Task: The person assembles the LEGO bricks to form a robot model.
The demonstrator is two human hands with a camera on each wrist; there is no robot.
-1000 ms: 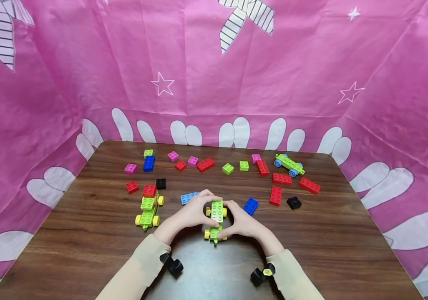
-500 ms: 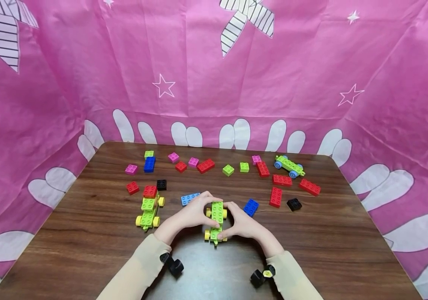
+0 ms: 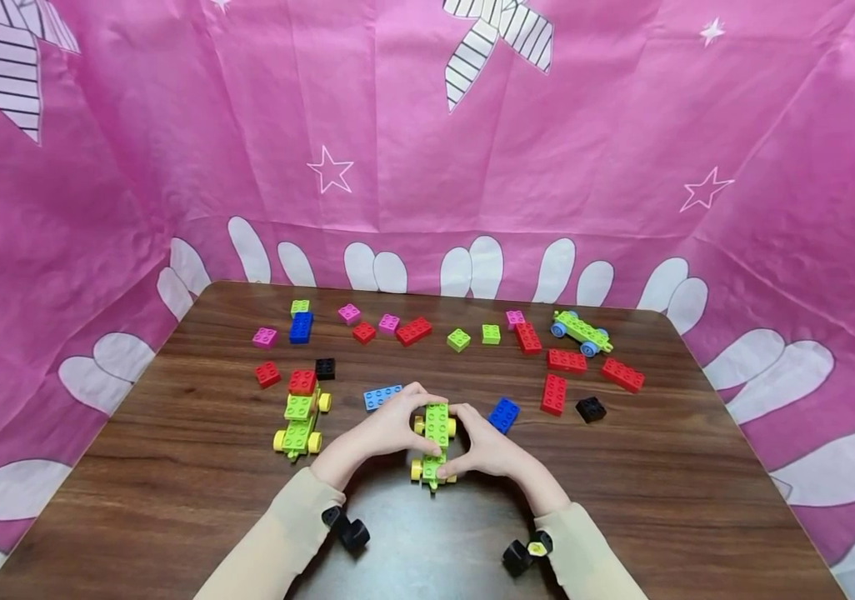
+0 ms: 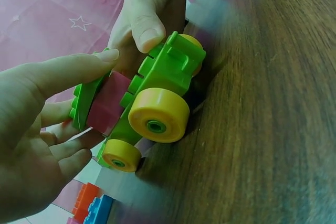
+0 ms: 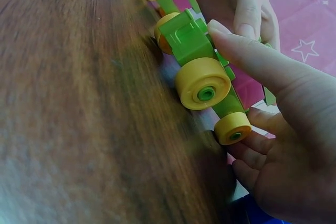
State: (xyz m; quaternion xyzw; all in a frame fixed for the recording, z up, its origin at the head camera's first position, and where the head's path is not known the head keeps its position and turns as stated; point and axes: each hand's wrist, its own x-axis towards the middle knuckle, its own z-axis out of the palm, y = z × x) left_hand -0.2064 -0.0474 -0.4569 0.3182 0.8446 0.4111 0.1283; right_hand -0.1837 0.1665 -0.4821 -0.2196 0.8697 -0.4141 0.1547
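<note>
A toy car (image 3: 437,427) with a lime-green base and yellow wheels stands on the table between both hands. A pink brick (image 4: 109,103) sits on its base, and a lime-green studded piece (image 4: 86,100) lies on top of that brick. My left hand (image 3: 390,422) holds the car from the left, thumb along the top piece and fingers at the far end. From the right, my right hand (image 3: 489,445) grips it, thumb on the base's near studs and fingers at the front. The far fingertips are partly hidden behind the car.
A second yellow-wheeled car (image 3: 299,417) with a red brick stands at left. A blue-wheeled car base (image 3: 582,332) lies at the back right. Loose bricks, including a light blue brick (image 3: 381,397) and a dark blue brick (image 3: 504,415), lie beyond the hands on the wooden table (image 3: 660,500).
Both hands keep their hold and the car stays in place. Only the head view has shifted very slightly.
</note>
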